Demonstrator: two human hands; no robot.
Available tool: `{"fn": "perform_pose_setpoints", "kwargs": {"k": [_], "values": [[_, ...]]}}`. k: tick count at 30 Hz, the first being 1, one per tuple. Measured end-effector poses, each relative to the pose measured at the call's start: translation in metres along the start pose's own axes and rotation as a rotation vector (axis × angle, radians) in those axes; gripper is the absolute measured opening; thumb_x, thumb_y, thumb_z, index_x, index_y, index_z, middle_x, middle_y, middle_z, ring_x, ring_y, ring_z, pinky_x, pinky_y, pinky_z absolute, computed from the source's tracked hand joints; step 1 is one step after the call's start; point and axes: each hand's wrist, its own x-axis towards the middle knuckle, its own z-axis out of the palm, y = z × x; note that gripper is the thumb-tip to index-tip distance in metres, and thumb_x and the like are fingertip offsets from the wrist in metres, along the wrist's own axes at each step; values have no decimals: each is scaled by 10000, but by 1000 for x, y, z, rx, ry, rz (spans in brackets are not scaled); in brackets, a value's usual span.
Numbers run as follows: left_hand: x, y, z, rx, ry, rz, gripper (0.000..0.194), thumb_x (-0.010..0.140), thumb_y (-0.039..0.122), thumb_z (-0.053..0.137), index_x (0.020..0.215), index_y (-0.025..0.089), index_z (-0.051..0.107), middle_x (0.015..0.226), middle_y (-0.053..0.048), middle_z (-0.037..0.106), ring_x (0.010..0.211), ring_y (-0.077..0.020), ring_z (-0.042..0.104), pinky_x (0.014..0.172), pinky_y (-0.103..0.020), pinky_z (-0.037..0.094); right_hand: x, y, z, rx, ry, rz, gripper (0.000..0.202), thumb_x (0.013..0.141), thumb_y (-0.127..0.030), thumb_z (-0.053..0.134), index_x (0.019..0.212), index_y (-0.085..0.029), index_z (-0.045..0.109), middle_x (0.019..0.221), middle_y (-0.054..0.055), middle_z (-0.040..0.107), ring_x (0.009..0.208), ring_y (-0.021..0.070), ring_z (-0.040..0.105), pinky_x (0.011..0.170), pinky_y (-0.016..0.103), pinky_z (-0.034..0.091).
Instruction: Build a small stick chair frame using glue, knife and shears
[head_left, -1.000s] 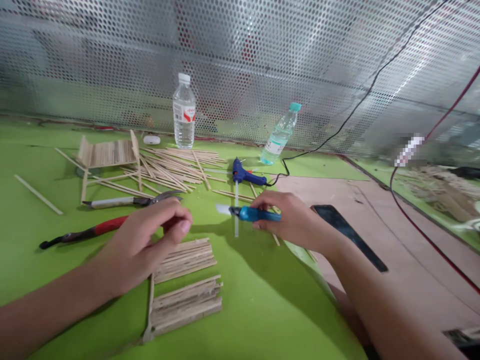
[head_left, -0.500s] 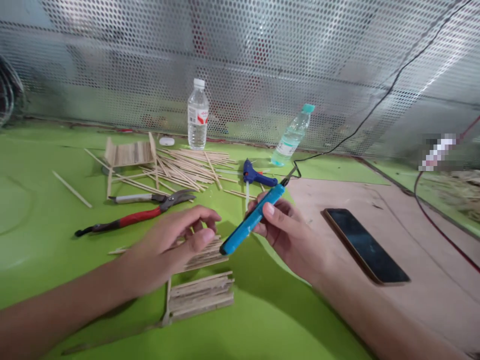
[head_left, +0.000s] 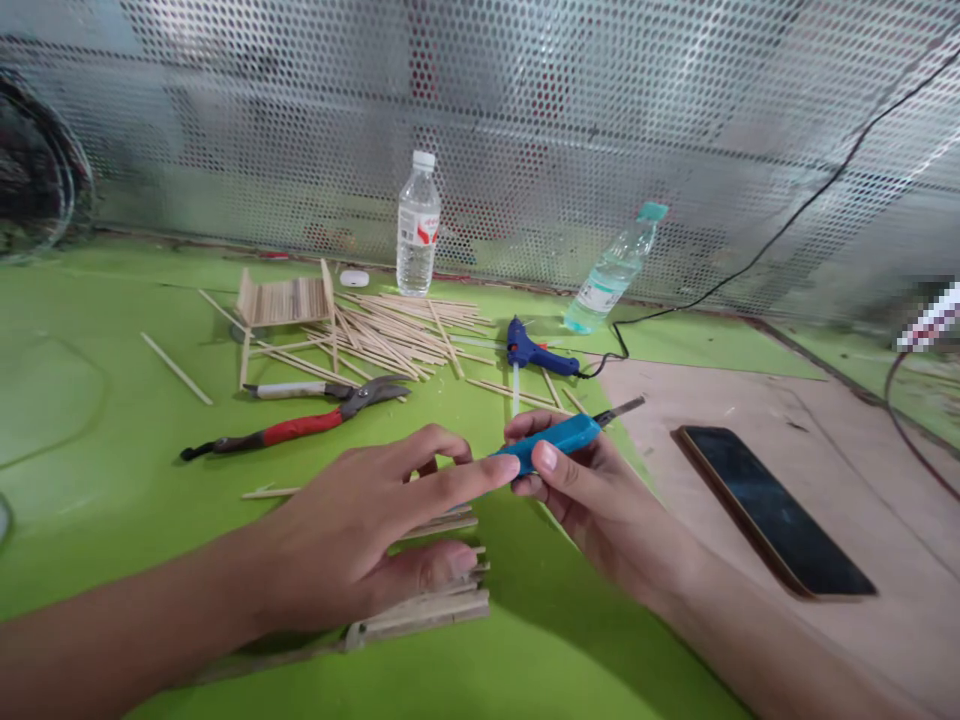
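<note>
Right hand (head_left: 600, 510) (head view): closed round a blue-handled cutting knife with narrow grey metal blade (head_left: 562, 438), thumb along the handle.
Knife: raised over the bright green tabletop (head_left: 555, 640), blade pointing right and slightly away.
Left hand (head_left: 367, 525): palm down, fingers loosely spread, gripping nothing visible; index fingertip at the handle's rear, apparently touching.
Panels of slim wooden sticks (head_left: 457, 615): lying under the left hand, partly hidden.
Pruning shears, one red grip, one white (head_left: 304, 428): lying beyond the left hand, jaws toward the right.
Small chair-shaped stick frame (head_left: 289, 303): standing behind the shears, beside a loose pile of pale sticks (head_left: 397, 335).
Dark blue glue gun (head_left: 544, 358): resting beyond the knife.
Black phone in brown case (head_left: 772, 510): lying right of the right hand.
</note>
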Motion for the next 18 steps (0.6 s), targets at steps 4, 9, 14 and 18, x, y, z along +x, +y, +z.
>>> {"fn": "perform_pose_setpoints", "kwargs": {"k": [4,9,14,18], "values": [[1,0,-1,-31,0,-19,707,1072,483,479,1654,469,79,1393,-48,578,1087,-234,646,894,-393,525,1,1,-1,-16,-26,-10,283,703,-380,962,920,-273,814,881,-26,745,711,73,691,706,148,595],[0,-1,-1,13,-31,-24,674,1078,516,440,1659,453,103,1430,-67,549,1110,-240,647,896,-393,519,2,0,-2,-20,-43,-21,279,711,-384,958,918,-265,814,878,-26,750,719,75,692,709,148,589],[-1,-1,-1,75,-17,-16,597,1090,508,406,1642,445,188,1400,-62,542,1029,-225,666,828,-386,524,0,-1,0,-38,-56,-34,295,714,-384,957,931,-255,807,893,-29,739,735,74,700,713,152,576],[1,-2,-3,57,18,-6,522,1088,441,441,1589,390,305,1341,-57,563,987,-211,660,813,-377,530,1,1,-2,-16,-44,-40,298,717,-381,956,932,-247,799,888,-28,737,724,71,700,711,148,567]]}}
